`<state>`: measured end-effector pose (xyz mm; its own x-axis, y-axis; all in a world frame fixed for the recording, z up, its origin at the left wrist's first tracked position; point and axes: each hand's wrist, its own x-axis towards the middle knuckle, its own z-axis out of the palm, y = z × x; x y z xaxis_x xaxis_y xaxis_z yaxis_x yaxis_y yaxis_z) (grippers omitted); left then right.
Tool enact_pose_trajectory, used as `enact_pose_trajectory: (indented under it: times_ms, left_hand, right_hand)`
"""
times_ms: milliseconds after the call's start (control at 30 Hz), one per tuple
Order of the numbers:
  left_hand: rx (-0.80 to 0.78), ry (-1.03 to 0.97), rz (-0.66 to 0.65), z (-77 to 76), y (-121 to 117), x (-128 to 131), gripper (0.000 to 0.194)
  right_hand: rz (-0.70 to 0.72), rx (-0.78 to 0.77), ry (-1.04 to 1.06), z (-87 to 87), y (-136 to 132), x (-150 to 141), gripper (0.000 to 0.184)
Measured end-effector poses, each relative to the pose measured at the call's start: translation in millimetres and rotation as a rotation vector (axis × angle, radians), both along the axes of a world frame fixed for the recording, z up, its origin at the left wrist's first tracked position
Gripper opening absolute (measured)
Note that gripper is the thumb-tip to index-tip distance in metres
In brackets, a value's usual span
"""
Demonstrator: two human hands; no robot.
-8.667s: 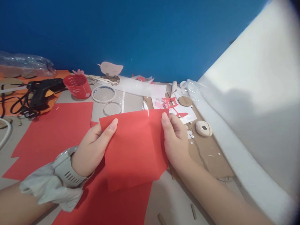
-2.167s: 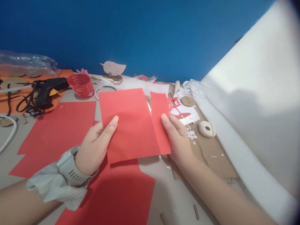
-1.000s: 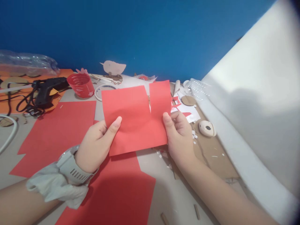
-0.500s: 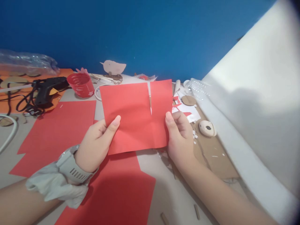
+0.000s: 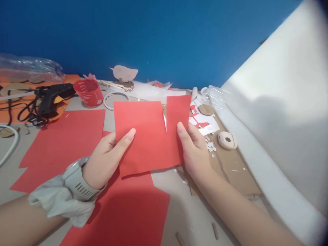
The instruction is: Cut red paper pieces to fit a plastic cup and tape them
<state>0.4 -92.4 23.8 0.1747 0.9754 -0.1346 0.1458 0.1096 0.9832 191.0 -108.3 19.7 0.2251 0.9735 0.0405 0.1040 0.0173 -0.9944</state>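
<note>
Paper [image 5: 142, 136], slit partway, is held up over the bench [image 5: 197, 225], short of its back edge, left hand [image 5: 105, 160] and right hand [image 5: 196, 153] pinching opposite sides, and should handle light, bendy and easily torn, best gripped by both sides.

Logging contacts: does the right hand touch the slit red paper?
Touching: the head view shows the right hand with its thumb on the slit red paper.

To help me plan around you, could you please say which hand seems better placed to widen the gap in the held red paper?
Probably the right hand: it is nearer the gap, holding the red paper's narrow side; the left hand holds the wide side.
</note>
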Motion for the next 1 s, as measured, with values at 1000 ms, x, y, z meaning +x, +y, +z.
enact_pose_trajectory:
  times_ms: [1000]
  left_hand:
    - [0.106, 0.188, 0.056, 9.6, 1, 2, 0.036]
  right_hand:
    - [-0.080, -0.004, -0.169, 0.5, -2, 0, 0.033]
